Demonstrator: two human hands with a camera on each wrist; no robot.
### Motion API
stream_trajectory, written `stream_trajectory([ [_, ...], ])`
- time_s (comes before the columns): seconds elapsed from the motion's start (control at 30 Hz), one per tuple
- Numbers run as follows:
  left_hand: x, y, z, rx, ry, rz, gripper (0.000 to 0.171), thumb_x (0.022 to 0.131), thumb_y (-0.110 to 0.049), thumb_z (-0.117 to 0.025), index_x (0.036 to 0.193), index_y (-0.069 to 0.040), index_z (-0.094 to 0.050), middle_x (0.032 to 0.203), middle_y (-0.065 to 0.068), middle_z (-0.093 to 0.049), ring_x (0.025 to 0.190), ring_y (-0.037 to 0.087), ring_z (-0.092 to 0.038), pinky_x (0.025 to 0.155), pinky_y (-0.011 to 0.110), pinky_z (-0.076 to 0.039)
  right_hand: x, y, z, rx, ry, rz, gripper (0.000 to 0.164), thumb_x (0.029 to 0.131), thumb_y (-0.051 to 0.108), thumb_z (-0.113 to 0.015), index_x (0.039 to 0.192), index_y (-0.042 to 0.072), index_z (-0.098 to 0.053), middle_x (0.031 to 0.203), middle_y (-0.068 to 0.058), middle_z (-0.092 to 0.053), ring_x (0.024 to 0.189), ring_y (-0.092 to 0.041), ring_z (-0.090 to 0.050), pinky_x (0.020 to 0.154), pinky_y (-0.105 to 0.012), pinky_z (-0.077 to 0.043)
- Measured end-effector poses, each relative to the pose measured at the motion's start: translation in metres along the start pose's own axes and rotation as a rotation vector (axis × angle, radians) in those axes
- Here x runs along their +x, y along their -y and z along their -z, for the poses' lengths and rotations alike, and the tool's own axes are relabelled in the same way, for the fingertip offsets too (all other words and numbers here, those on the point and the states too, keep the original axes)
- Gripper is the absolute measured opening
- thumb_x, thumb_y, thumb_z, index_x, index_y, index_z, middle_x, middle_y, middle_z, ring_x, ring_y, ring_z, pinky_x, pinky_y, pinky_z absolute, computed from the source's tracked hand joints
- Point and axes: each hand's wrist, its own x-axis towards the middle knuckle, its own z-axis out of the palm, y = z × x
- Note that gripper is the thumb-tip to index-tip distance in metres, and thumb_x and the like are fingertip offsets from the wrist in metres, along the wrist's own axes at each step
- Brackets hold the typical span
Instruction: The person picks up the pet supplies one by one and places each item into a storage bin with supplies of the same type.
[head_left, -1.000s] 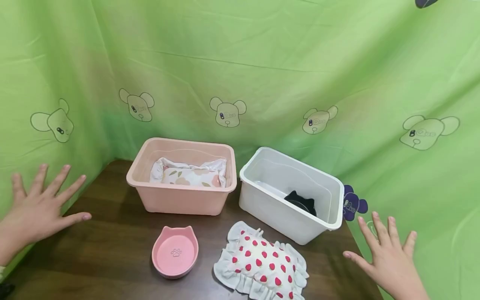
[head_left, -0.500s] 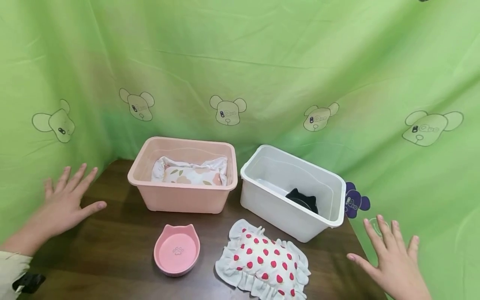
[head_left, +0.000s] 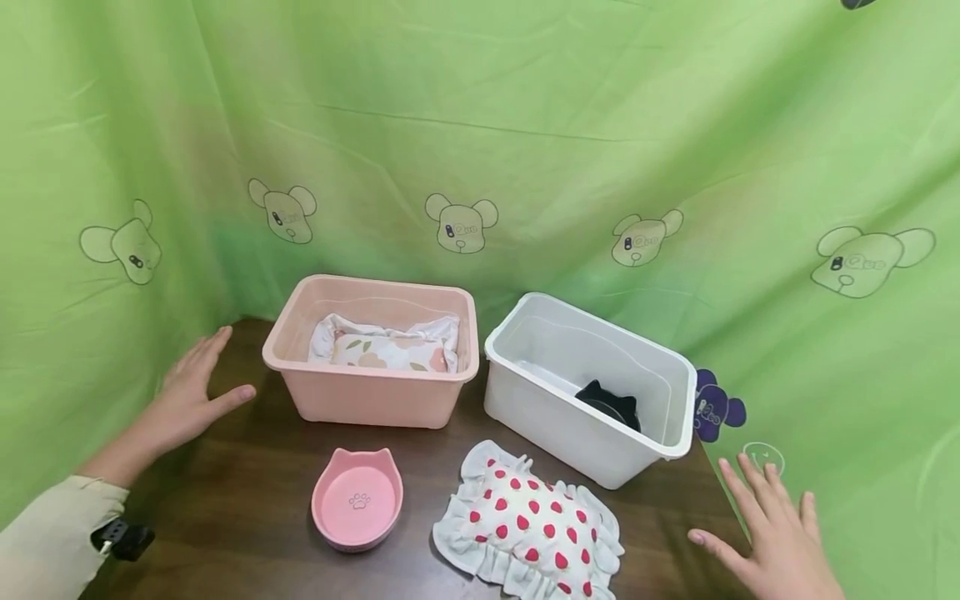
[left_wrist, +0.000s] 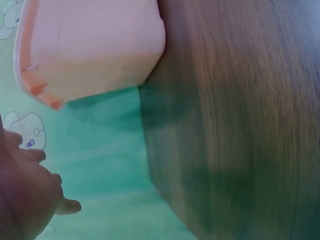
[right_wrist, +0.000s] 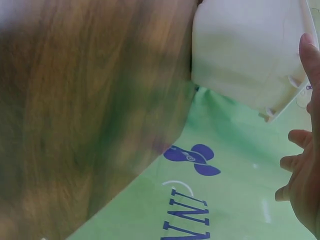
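My left hand [head_left: 187,400] hovers left of the pink bin [head_left: 367,400], fingers extended and thumb apart, holding nothing. In the left wrist view that hand [left_wrist: 25,190] is at the lower left, apart from the bin's end. Inside the pink bin lies a small floral pillow [head_left: 390,352] with a white ruffle. My right hand [head_left: 780,533] is spread and bare of objects, nearest the white bin [head_left: 562,429]. A black cat-eared bowl [head_left: 609,404] rests inside the white bin. On the table in front are a pink cat-eared bowl [head_left: 357,502] and a strawberry-print pillow [head_left: 528,529].
The brown wooden table [head_left: 247,533] has its right edge near my right hand. Green cloth [head_left: 525,125] printed with bear heads hangs behind and at both sides. A dark wrist device [head_left: 123,540] sits at my left sleeve [head_left: 60,533].
My left hand has moved right, toward the pink bin, and more of its sleeve shows. My right hand has dropped slightly. The bins, bowls and pillows have stayed in place.
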Motion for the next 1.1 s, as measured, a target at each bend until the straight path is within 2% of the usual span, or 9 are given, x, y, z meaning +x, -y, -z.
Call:
stream_trajectory([
  [0.2, 0.005, -0.007, -0.006, -0.083, -0.03, 0.033, 0.099, 0.095, -0.041, -0.07, 0.167, -0.019, -0.005, 0.167, 0.029, -0.015, 0.15, 0.058, -0.01, 0.104, 0.086, -0.013, -0.007, 0.006, -0.007, 0.068, -0.009, -0.028, 0.112, 0.075, 0.044, -0.087, 0.164, 0.019, -0.025, 0.171, -0.01, -0.017, 0.159, -0.028, 0.002, 0.116, -0.068, 0.019],
  [0.33, 0.007, -0.009, -0.009, -0.111, -0.036, 0.048, 0.1, 0.095, -0.04, -0.071, 0.167, -0.02, -0.005, 0.168, 0.027, -0.013, 0.149, 0.058, -0.011, 0.103, 0.086, -0.018, -0.012, 0.01, -0.013, 0.098, -0.004, -0.03, 0.108, 0.077, 0.041, -0.087, 0.164, 0.018, -0.026, 0.17, -0.012, -0.022, 0.159, -0.026, 0.0, 0.117, -0.067, 0.018],
  [0.6, 0.019, -0.013, -0.016, -0.165, -0.033, 0.055, 0.1, 0.095, -0.042, -0.071, 0.167, -0.019, -0.006, 0.17, 0.022, -0.011, 0.152, 0.053, -0.009, 0.106, 0.083, -0.018, -0.018, 0.016, -0.021, 0.187, -0.006, -0.05, 0.101, 0.078, 0.032, -0.087, 0.162, 0.017, -0.032, 0.163, -0.021, -0.035, 0.158, -0.032, -0.01, 0.12, -0.063, 0.013],
  [0.67, 0.021, -0.014, -0.018, -0.184, -0.036, 0.049, 0.098, 0.095, -0.041, -0.071, 0.166, -0.017, -0.008, 0.17, 0.023, -0.012, 0.152, 0.053, -0.009, 0.107, 0.083, -0.018, -0.019, 0.018, -0.023, 0.218, 0.002, -0.041, 0.098, 0.078, 0.029, -0.087, 0.16, 0.016, -0.035, 0.161, -0.021, -0.037, 0.158, -0.024, -0.009, 0.121, -0.063, 0.011],
  [0.73, 0.023, -0.014, -0.02, -0.205, -0.033, 0.055, 0.097, 0.096, -0.04, -0.07, 0.166, -0.017, -0.008, 0.169, 0.024, -0.012, 0.152, 0.054, -0.01, 0.107, 0.083, -0.019, -0.019, 0.02, -0.024, 0.245, 0.003, -0.022, 0.094, 0.078, 0.026, -0.087, 0.158, 0.015, -0.04, 0.16, -0.02, -0.04, 0.157, -0.011, -0.007, 0.123, -0.061, 0.007],
  [0.83, 0.024, -0.015, -0.023, -0.235, -0.023, 0.085, 0.097, 0.096, -0.042, -0.069, 0.167, -0.02, -0.006, 0.169, 0.025, -0.01, 0.151, 0.055, -0.01, 0.106, 0.083, -0.02, -0.019, 0.025, -0.028, 0.275, -0.007, 0.021, 0.087, 0.074, 0.023, -0.089, 0.152, 0.014, -0.049, 0.157, -0.009, -0.046, 0.148, 0.01, -0.007, 0.127, -0.042, 0.003],
  [0.97, 0.026, -0.017, -0.026, -0.263, -0.013, 0.119, 0.097, 0.097, -0.045, -0.067, 0.167, -0.024, -0.004, 0.171, 0.021, -0.008, 0.152, 0.055, -0.009, 0.106, 0.083, -0.02, -0.019, 0.034, -0.035, 0.321, -0.018, 0.077, 0.078, 0.07, 0.019, -0.091, 0.141, 0.011, -0.06, 0.151, 0.012, -0.046, 0.143, 0.017, -0.014, 0.117, -0.011, -0.003],
  [1.03, 0.027, -0.017, -0.028, -0.273, -0.011, 0.122, 0.097, 0.097, -0.045, -0.067, 0.167, -0.025, -0.003, 0.171, 0.018, -0.008, 0.152, 0.053, -0.008, 0.106, 0.084, -0.018, -0.021, 0.04, -0.038, 0.34, -0.016, 0.091, 0.074, 0.069, 0.017, -0.092, 0.137, 0.01, -0.063, 0.148, 0.015, -0.049, 0.142, 0.019, -0.017, 0.112, -0.004, -0.007],
  [1.1, 0.028, -0.018, -0.031, -0.284, -0.014, 0.114, 0.097, 0.097, -0.044, -0.067, 0.167, -0.023, -0.003, 0.172, 0.016, -0.009, 0.153, 0.053, -0.007, 0.106, 0.084, -0.017, -0.024, 0.047, -0.041, 0.355, -0.006, 0.082, 0.071, 0.068, 0.016, -0.093, 0.133, 0.008, -0.065, 0.143, 0.008, -0.058, 0.139, 0.02, -0.022, 0.108, 0.001, -0.013],
])
